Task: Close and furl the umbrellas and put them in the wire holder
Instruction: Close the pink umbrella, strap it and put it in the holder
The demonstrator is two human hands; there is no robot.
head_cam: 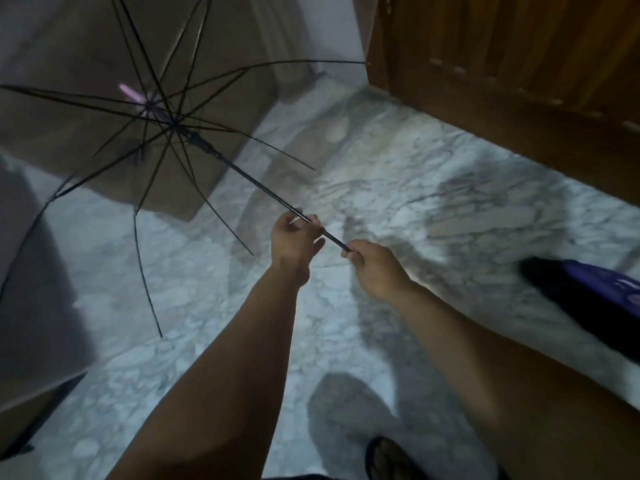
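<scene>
Marble floor lies under an open clear umbrella, tilted up-left, ribs spread — not yet closed. Left hand pinches its shaft, right hand grips the handle end. Dark umbrella lies right; no holder shows — nearly everything remains.

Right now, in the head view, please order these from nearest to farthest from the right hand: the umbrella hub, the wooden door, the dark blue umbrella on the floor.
From the right hand:
1. Dark blue umbrella, floor, right.
2. Umbrella hub, upper left.
3. Wooden door, top right.
</scene>
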